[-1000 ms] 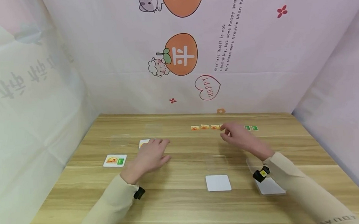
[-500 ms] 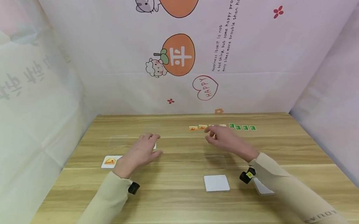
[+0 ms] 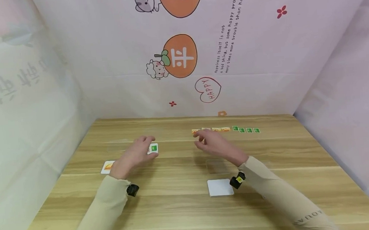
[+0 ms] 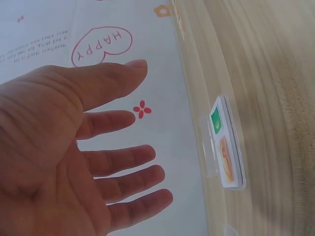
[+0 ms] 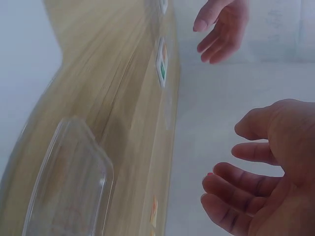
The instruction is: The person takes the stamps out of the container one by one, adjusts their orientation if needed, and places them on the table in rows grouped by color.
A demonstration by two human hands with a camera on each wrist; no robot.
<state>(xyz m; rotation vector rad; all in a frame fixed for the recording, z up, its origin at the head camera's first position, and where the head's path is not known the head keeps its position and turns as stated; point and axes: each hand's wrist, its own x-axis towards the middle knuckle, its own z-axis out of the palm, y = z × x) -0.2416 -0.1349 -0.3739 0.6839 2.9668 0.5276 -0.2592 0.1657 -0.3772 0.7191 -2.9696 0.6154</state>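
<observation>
My left hand (image 3: 133, 157) hovers over the left part of the table, its fingers extended and holding nothing. Just beyond its fingertips, a white card stack (image 3: 154, 148) shows a green picture; in the left wrist view that card stack (image 4: 226, 142) bears a green and an orange picture. Another white card (image 3: 106, 167) with an orange picture is partly hidden by the left wrist. My right hand (image 3: 217, 143) hangs in the air with loosely bent fingers and nothing in them. Behind it runs a row of small orange picture pieces (image 3: 216, 129), followed by green pieces (image 3: 249, 130).
A blank white card stack (image 3: 220, 187) lies in front of the right hand, with a clear plastic lid (image 3: 215, 166) beyond it. Another clear plastic piece (image 3: 116, 145) lies at the back left. Printed cloth (image 3: 244, 52) walls in the wooden table (image 3: 175, 209).
Both hands have moved left, the right one farther, past the orange pieces. Its sleeve now covers a second white stack at the right. The view has turned slightly. The cards stay put.
</observation>
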